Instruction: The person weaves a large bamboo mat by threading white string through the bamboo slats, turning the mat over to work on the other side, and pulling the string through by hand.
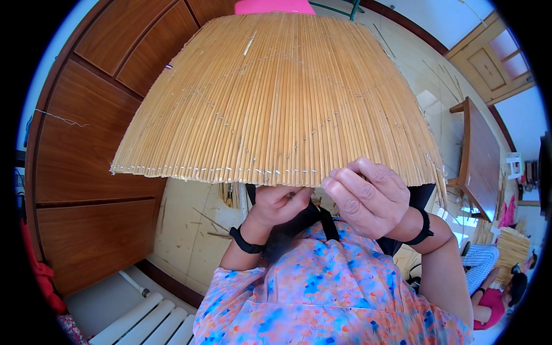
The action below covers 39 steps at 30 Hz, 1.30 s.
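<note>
A large tan reed mat (276,98) spreads out in front of me, its thin stalks side by side and joined by rows of small pale stitches. One such row runs along the near edge. My right hand (371,195) is closed at that edge, right of its middle, thumb and fingertips pinching the stalk ends. Just left of it and lower, my left hand (282,202) is closed with fingers curled. Its fingertips reach beneath the edge, and the mat hides what they hold. No needle or thread can be made out at either hand.
A wooden cabinet (95,132) stands on the left, a white radiator (146,322) below it. Something pink (273,6) shows behind the mat's far edge. To the right are a low wooden table (482,155) and a seated person (494,299) beside another reed mat (512,253). Loose stalks litter the floor.
</note>
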Each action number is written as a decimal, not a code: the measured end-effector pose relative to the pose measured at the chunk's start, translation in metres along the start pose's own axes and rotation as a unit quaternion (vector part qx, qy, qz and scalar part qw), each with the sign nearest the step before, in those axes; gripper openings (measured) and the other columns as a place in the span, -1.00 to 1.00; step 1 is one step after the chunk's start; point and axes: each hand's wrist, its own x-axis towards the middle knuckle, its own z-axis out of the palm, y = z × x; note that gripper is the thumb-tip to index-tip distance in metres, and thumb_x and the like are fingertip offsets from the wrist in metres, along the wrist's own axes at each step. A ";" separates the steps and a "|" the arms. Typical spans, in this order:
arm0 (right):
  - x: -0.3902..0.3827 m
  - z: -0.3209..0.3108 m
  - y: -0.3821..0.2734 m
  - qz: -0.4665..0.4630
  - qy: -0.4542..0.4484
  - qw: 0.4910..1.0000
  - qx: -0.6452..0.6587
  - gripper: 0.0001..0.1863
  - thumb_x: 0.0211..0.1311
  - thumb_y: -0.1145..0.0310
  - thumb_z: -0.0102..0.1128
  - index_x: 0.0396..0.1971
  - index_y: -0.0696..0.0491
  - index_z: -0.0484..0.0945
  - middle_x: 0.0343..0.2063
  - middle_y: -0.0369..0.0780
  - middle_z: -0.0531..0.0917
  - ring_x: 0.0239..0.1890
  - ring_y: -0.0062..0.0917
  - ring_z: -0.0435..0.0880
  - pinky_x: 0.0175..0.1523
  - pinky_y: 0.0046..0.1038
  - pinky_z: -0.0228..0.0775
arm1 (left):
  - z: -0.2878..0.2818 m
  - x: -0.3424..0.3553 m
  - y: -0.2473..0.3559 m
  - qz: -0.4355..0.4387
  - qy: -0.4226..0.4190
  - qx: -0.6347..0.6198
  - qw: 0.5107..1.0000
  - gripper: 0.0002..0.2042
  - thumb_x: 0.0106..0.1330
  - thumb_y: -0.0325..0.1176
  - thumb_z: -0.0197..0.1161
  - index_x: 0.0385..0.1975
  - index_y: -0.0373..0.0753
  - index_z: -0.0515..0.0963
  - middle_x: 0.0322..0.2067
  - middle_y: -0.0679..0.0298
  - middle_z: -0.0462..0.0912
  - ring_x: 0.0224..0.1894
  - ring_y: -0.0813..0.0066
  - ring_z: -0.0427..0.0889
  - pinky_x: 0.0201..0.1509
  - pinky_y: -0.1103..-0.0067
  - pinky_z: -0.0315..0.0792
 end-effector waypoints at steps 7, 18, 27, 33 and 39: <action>-0.002 -0.002 -0.001 0.002 -0.006 1.000 0.000 -0.67 -0.17 0.35 0.26 -0.29 0.08 0.69 -0.30 -0.28 0.66 -0.35 -0.43 0.64 -0.37 -0.56 0.46 | 0.001 -0.008 0.003 -0.062 0.003 -0.011 0.998 -0.83 0.10 -0.61 0.33 -0.29 -0.33 0.69 -0.41 0.24 0.70 -0.36 0.45 0.69 -0.23 0.55 0.54; -0.002 0.000 -0.001 0.003 0.003 1.000 -0.007 -0.67 -0.16 0.35 0.26 -0.29 0.08 0.70 -0.31 -0.26 0.67 -0.34 -0.42 0.66 -0.36 -0.55 0.48 | 0.004 -0.002 0.004 -0.028 0.011 -0.017 0.999 -0.83 0.09 -0.64 0.29 -0.30 -0.38 0.66 -0.64 0.42 0.52 -0.62 0.71 0.38 -0.53 0.70 0.25; 0.002 -0.001 0.000 -0.003 0.003 1.000 -0.012 -0.71 -0.11 0.36 0.27 -0.30 0.08 0.69 -0.32 -0.26 0.67 -0.36 -0.44 0.66 -0.36 -0.56 0.47 | 0.001 0.001 0.002 0.022 -0.006 0.028 0.999 -0.75 0.08 -0.68 0.26 -0.21 -0.40 0.66 -0.73 0.48 0.44 -0.70 0.74 0.31 -0.55 0.72 0.23; 0.002 -0.001 -0.001 -0.005 0.006 1.000 -0.014 -0.70 -0.11 0.36 0.27 -0.29 0.09 0.70 -0.32 -0.26 0.66 -0.36 -0.44 0.65 -0.37 -0.56 0.45 | 0.001 0.000 0.007 -0.027 0.006 0.045 0.999 -0.90 -0.07 -0.62 0.33 -0.59 -0.26 0.58 -0.64 0.31 0.53 -0.59 0.39 0.54 -0.44 0.53 0.43; 0.002 -0.003 -0.001 -0.005 -0.003 1.000 -0.008 -0.68 -0.14 0.36 0.27 -0.28 0.09 0.70 -0.32 -0.26 0.66 -0.36 -0.44 0.65 -0.38 -0.56 0.45 | 0.002 -0.003 0.005 -0.038 -0.002 0.041 0.998 -0.90 -0.07 -0.61 0.33 -0.61 -0.25 0.56 -0.62 0.30 0.54 -0.59 0.38 0.53 -0.44 0.52 0.42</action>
